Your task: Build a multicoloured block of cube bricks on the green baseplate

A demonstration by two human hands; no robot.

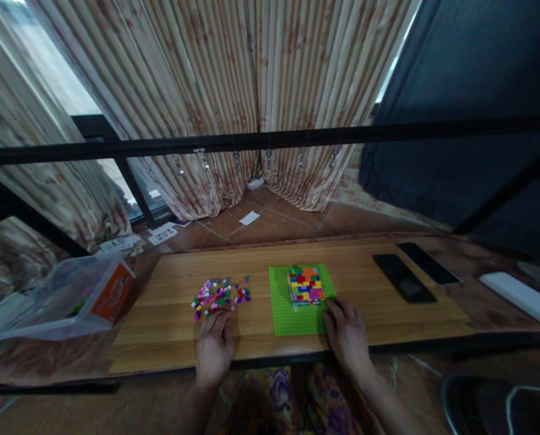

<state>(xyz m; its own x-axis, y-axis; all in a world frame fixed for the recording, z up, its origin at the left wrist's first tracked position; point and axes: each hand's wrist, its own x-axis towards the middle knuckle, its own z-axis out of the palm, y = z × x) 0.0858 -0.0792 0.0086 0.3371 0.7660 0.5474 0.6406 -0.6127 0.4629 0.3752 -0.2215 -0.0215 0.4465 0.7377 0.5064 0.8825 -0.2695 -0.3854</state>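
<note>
Lower centre, the left hand [216,344] curls by loose bricks [212,294], the right hand [344,331] bends at the right edge of the baseplate [282,317] under the brick block [306,286], grips unclear to me, wooden tabletop [254,332] between.

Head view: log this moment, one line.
left hand: at loose multicoloured plastic bricks; right hand: at edge of green studded baseplate; multicoloured boxy brick build: on baseplate
</note>
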